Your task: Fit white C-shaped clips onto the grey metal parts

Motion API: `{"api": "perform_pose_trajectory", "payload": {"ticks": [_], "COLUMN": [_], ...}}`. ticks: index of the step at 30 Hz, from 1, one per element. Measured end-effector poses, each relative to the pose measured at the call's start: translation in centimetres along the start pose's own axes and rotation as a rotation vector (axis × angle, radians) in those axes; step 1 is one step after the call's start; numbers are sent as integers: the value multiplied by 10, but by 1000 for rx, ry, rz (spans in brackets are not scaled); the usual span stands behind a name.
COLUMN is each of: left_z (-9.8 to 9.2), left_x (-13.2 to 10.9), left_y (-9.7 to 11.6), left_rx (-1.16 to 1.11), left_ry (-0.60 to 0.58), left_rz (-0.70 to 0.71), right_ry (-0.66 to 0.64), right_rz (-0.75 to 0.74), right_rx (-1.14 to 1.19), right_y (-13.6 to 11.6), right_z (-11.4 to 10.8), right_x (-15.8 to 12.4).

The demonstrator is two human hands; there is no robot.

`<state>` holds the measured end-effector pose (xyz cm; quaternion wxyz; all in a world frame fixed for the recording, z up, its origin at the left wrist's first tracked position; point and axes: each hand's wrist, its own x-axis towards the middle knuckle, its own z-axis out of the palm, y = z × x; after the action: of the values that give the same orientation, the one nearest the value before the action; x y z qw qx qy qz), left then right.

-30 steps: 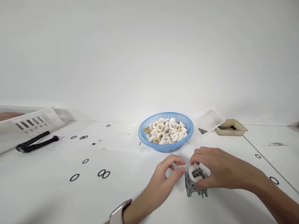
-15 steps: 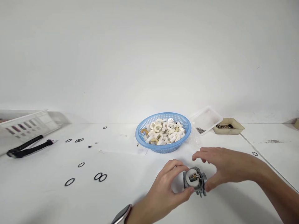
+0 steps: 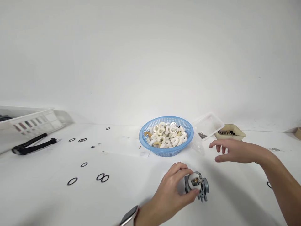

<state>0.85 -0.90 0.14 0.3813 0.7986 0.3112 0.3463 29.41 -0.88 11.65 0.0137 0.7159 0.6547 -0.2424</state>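
Note:
My left hand (image 3: 172,186) grips a small metal carburetor (image 3: 205,185), thumb in front and fingers behind. A white U-shaped float (image 3: 193,178) sits in its open face, with brass parts showing in the middle. My right hand (image 3: 231,150) is raised over the table to the right, holding nothing, its fingers apart and bent a little. It is nearest to a translucent white tray (image 3: 213,124) with thin metal pins (image 3: 202,135) in it and a beige tray (image 3: 241,133) of small metal and black parts.
A blue basket (image 3: 142,135) full of white floats stands behind the carburetor. Black rubber rings (image 3: 72,181) lie scattered on the left. Black-handled pliers (image 3: 35,144) rest beside a white slotted crate (image 3: 50,121). A wall runs along the table's back.
My right hand has let go of the carburetor and moved up and right toward the trays. My left hand keeps its grip. The view has shifted slightly.

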Motion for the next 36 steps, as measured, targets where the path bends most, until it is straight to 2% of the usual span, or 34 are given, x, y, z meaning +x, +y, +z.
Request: {"api": "perform_pose_trajectory", "payload": {"ticks": [6, 10, 15, 21, 25, 29, 36], "left_z": [2, -1, -2, 1, 2, 2, 2], "left_x": [-1, 1, 2, 1, 0, 0, 0], "left_y": [-2, 0, -1, -6, -8, -8, -8], "left_rx": [61, 97, 111, 101, 101, 100, 118], "left_ry": [25, 10, -9, 19, 23, 13, 9], "left_rz": [42, 55, 49, 55, 70, 63, 59], "right_ry": [195, 248, 202, 106, 85, 79, 120], "right_rz": [-26, -6, 58, 112, 139, 137, 27], "right_rx": [-153, -256, -358, -367, -366, -361, -230], "right_y": [11, 0, -19, -24, -24, -23, -9], "right_z": [-5, -10, -14, -10, -5, -6, -13], "right_x": [38, 78, 117, 149, 161, 161, 152]}}
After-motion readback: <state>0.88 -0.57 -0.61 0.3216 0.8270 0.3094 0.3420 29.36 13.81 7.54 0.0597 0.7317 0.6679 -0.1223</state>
